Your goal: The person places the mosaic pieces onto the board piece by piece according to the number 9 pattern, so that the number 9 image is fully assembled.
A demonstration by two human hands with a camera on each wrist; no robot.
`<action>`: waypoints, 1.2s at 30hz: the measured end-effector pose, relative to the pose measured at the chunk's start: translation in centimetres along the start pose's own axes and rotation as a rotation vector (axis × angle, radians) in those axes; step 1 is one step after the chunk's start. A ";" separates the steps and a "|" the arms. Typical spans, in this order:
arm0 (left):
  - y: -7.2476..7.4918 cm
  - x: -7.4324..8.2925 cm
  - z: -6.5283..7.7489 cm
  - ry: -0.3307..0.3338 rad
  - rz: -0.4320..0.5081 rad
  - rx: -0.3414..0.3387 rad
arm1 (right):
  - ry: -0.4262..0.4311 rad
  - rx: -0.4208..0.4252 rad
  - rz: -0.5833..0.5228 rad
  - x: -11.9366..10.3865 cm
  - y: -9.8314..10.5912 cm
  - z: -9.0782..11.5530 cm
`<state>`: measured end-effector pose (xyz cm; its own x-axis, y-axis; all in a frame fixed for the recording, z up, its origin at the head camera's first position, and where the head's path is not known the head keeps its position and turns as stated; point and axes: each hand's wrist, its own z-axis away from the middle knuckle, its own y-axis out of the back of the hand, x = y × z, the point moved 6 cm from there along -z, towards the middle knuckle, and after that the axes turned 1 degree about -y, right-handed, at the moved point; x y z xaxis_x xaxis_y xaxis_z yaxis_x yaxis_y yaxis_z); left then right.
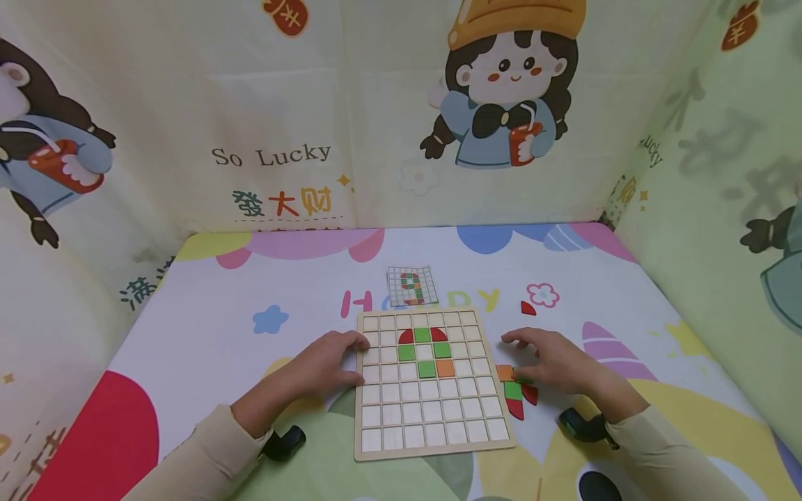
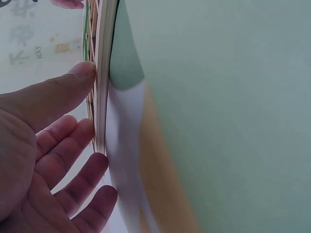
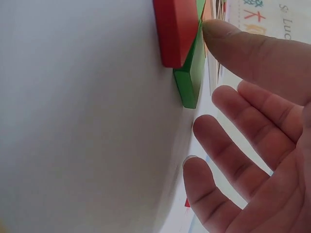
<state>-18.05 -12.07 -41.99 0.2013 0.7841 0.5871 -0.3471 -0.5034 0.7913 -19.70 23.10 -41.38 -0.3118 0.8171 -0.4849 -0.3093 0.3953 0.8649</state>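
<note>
A wooden grid board [image 1: 371, 416] lies on the table. Its upper cells hold green squares [image 1: 422, 335], red rounded pieces [image 1: 406, 337] and an orange square [image 1: 445, 368]. At the board's left edge is my left hand [image 1: 322, 362], thumb and fingertips against the rim, fingers loosely extended in the left wrist view. My right hand [image 1: 554, 358] hovers to the right of the board with spread fingers. Its thumb tip comes right up to loose pieces: an orange square [image 1: 504, 374], a green square [image 3: 192, 87] and red rounded pieces [image 1: 515, 408].
Behind the board lies a small card [image 1: 395, 280] printed with a coloured grid pattern. One more red piece [image 1: 528, 308] sits apart, beyond the right hand. Printed cloth covers the table [image 1: 207, 299], and patterned curtains [image 1: 376, 104] enclose it.
</note>
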 end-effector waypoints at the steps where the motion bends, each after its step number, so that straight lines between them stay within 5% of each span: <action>1: 0.0 0.0 0.0 0.000 0.000 -0.001 | 0.002 -0.002 -0.003 0.0 0.0 0.0; 36: -0.1 -0.1 -0.1 0.016 0.005 -0.006 | 0.066 -0.012 0.048 -0.7 -0.3 -0.3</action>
<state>-18.12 -12.11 -42.16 0.1852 0.7871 0.5884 -0.3540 -0.5051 0.7871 -19.70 22.29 -41.38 -0.3849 0.8052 -0.4511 -0.3035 0.3511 0.8858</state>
